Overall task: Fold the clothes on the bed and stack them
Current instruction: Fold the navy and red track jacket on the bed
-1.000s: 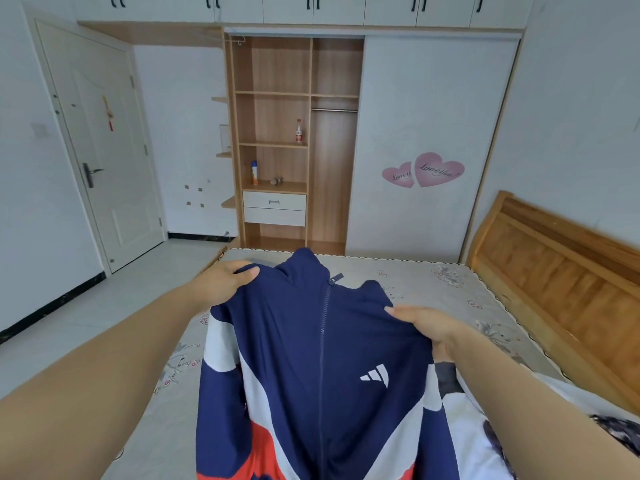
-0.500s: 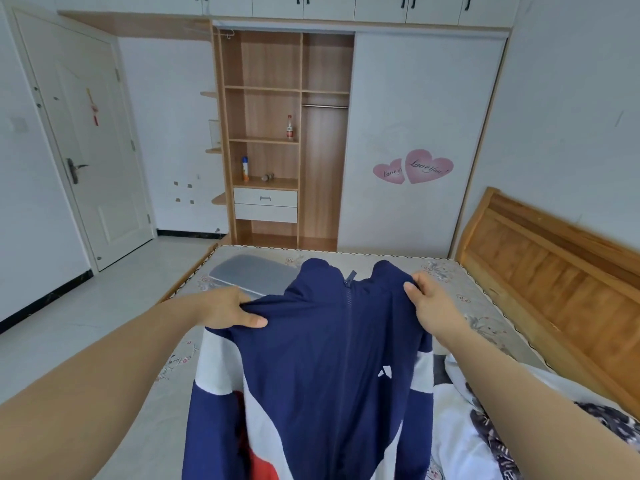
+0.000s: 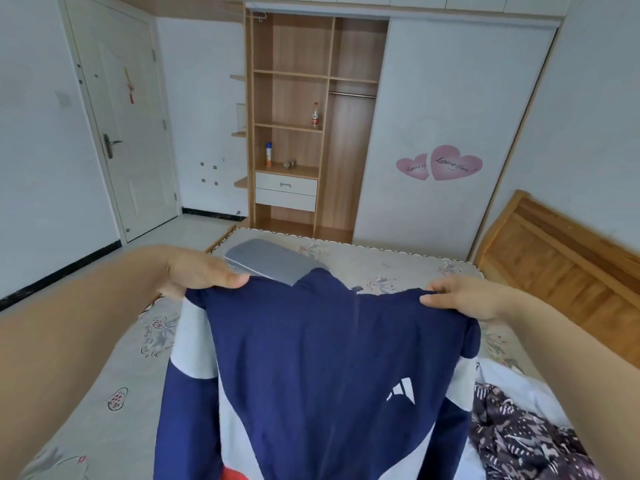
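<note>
I see my left hand [image 3: 204, 273] and right hand [image 3: 460, 297] gripping the jacket [image 3: 332, 368] by its shoulders above the bed [image 3: 398, 263]. A wardrobe [image 3: 311, 126] stands at twelve o'clock, a door [image 3: 121, 133] at ten.

jacket [image 3: 332, 362] over bed [image 3: 398, 261], folded garment [image 3: 273, 259] behind, crumpled clothes [image 3: 519, 434] right

Navy jacket [image 3: 332, 368] hung front-facing at 6 o'clock, held up by shoulders. Left hand [image 3: 201, 271] pinched shoulder at 9, right hand [image 3: 460, 299] at 3. Grey folded item [image 3: 270, 259], possibly clothing, lay on mattress [image 3: 398, 261] at 12. Dark patterned garment [image 3: 519, 438] heaped at 4.
</note>
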